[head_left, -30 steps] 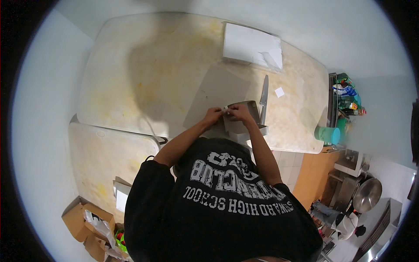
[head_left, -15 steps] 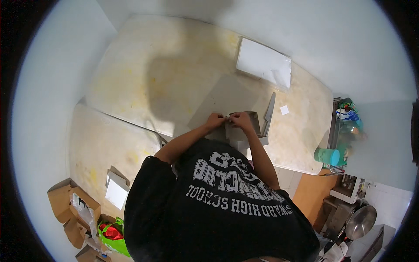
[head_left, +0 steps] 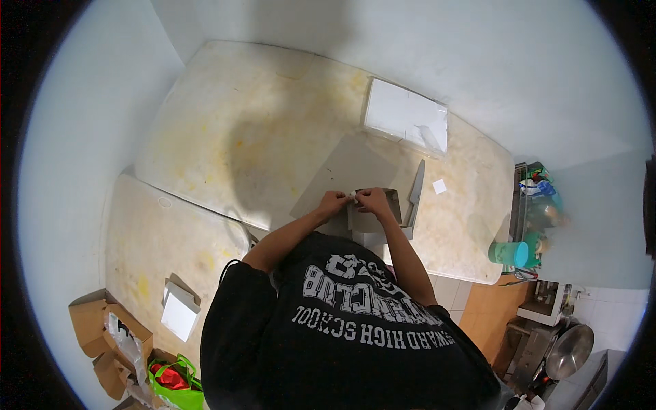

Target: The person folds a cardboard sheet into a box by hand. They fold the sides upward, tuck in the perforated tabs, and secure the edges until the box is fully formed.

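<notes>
An open cardboard box (head_left: 363, 222), pale outside with a darker inside, is at the table's near edge, right in front of my body. My left hand (head_left: 333, 203) is closed in a pinch by the box's far left corner. Beside it, over that same corner, my right hand (head_left: 372, 200) pinches too, its fingertips nearly meeting the left ones. Between the fingertips shows a small whitish bit (head_left: 353, 196); whether it is part of the box or a separate piece I cannot tell. A large knife (head_left: 417, 188) lies just right of the box, blade pointing away.
A flat white box (head_left: 406, 115) rests at the table's back right. Near the knife lies a small white square (head_left: 439, 186). A teal cup (head_left: 509, 253) stands at the right edge. On the left table sits a small white box (head_left: 180, 313), near opened cartons (head_left: 92, 324) and a green bag (head_left: 181, 389).
The whole view has tilted slightly, so the table sits lower in the picture. Both hands keep pinching at the same box corner, with only slight finger movement.
</notes>
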